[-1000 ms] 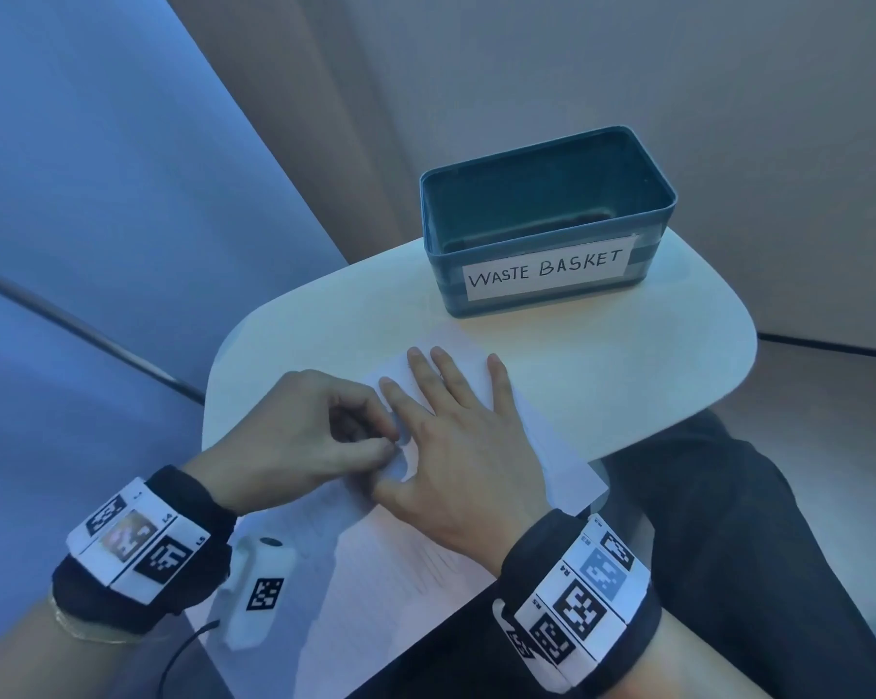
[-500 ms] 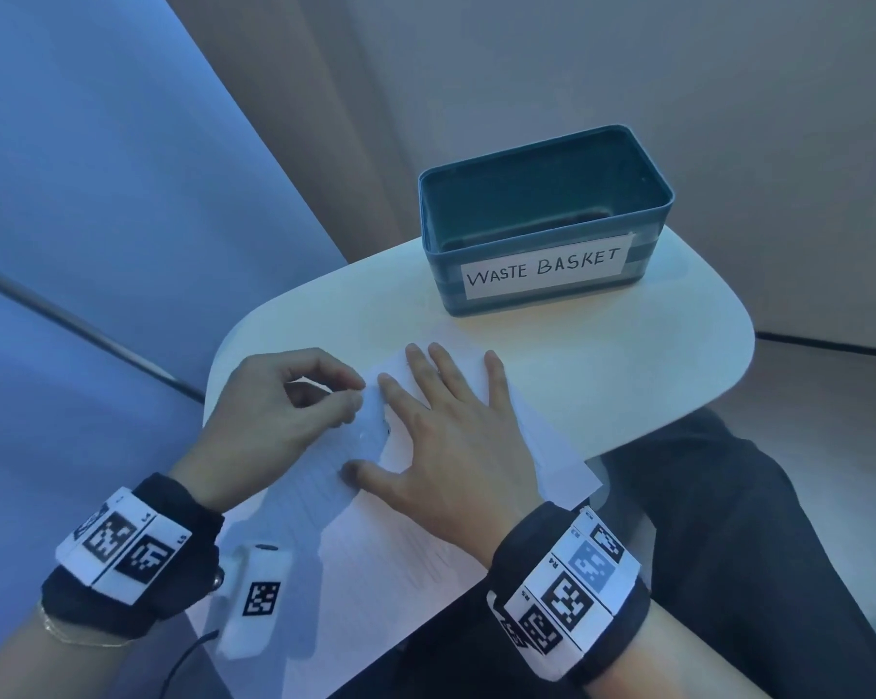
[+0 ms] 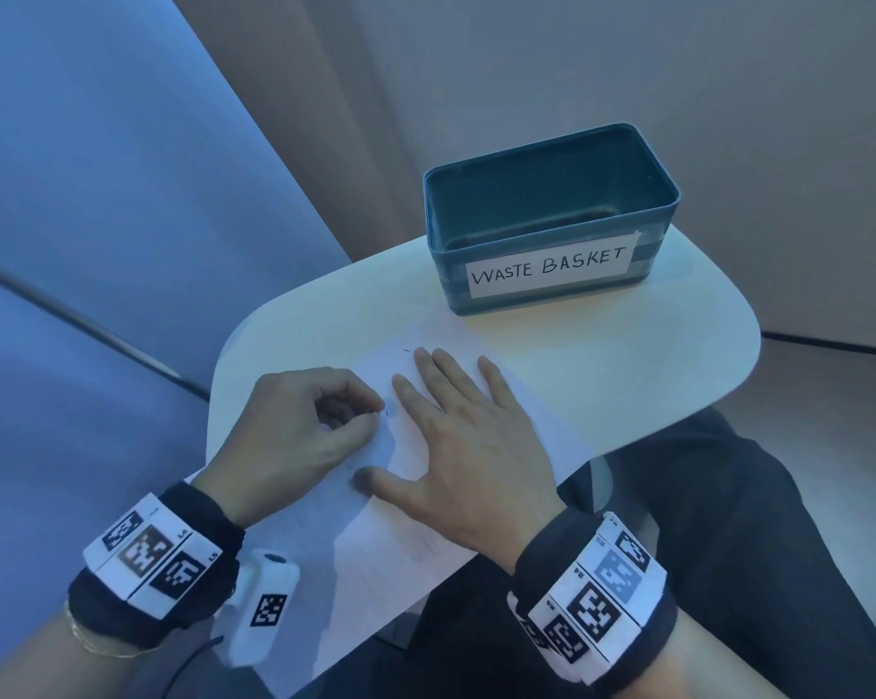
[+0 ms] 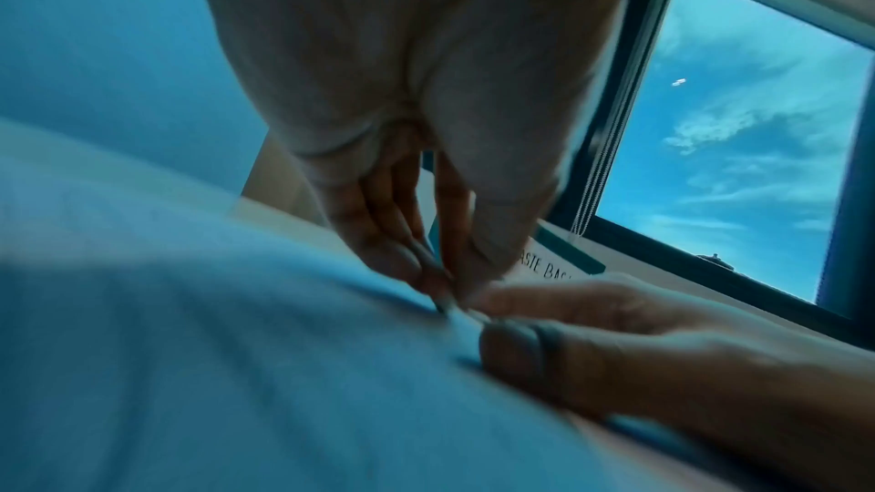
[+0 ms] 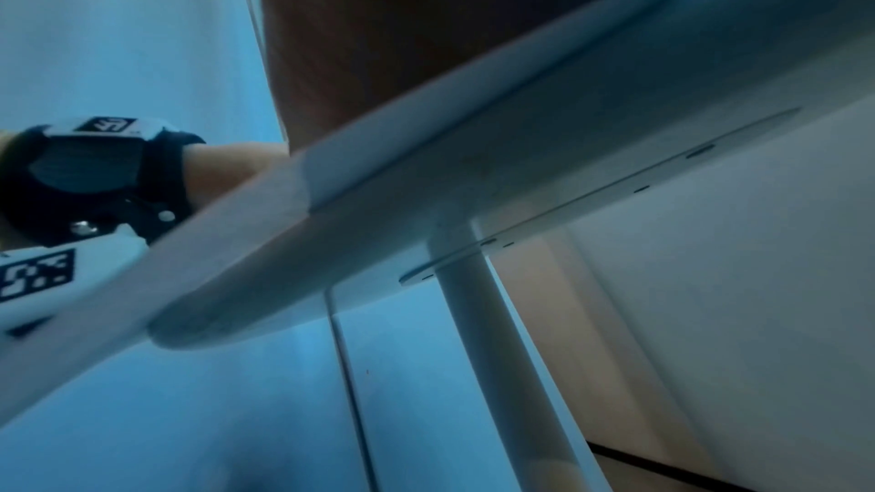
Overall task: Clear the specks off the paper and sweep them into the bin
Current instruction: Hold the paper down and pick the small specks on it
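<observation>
A white paper sheet [image 3: 390, 557] lies on the small white table [image 3: 678, 355]. My right hand [image 3: 466, 436] rests flat on it, fingers straight and spread. My left hand [image 3: 370, 416] is curled just left of it, thumb and forefinger pinching at a tiny dark speck [image 3: 386, 409] on the sheet. In the left wrist view the fingertips [image 4: 426, 275] meet on the paper [image 4: 237, 350] beside the right thumb [image 4: 544, 354]. Another small dark mark [image 3: 406, 351] sits near the right fingertips. The teal bin [image 3: 551, 274] labelled WASTE BASKET stands beyond the paper.
A white device [image 3: 264, 607] with a square marker and a cable lies at the table's near left edge. A dark-trousered leg [image 3: 728, 522] is under the right side. From below, the right wrist view shows the table's edge [image 5: 426, 201] and leg [image 5: 478, 313].
My left hand drew away to the left half a second ago and has come back to the sheet beside the right forefinger. The right hand stayed flat on the paper.
</observation>
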